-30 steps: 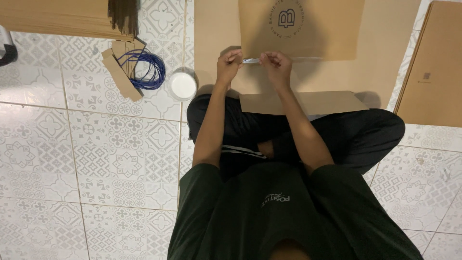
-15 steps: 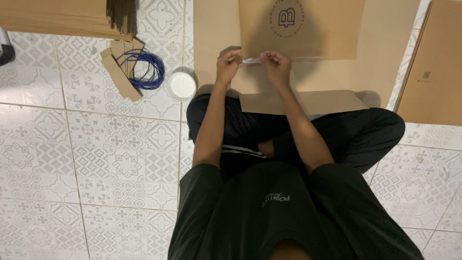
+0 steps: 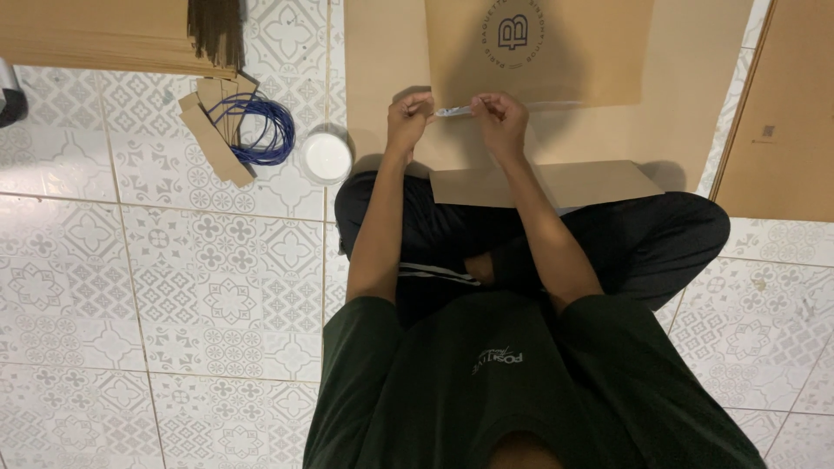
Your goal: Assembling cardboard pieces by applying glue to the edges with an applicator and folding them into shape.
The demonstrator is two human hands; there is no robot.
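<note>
While both hands pinch a pale strip (image 3: 454, 111) at the bag's (image 3: 539, 52) lower edge, left hand (image 3: 408, 117) and right hand (image 3: 499, 122) closed on it, fixing looks unfinished; stacked bags (image 3: 95, 35) lie well left.

**Patterned tile floor and what lies on it**

The floor (image 3: 174, 287) is grey-and-white patterned tile; a stack of brown paper sheets (image 3: 95, 35) lies at its far left corner; near it rest small card strips (image 3: 213, 143), a coil of blue cord (image 3: 261, 130) and a white round lid (image 3: 327, 158); large brown sheets (image 3: 695, 87) cover the far middle; another brown board (image 3: 786, 130) lies at the right edge.
</note>
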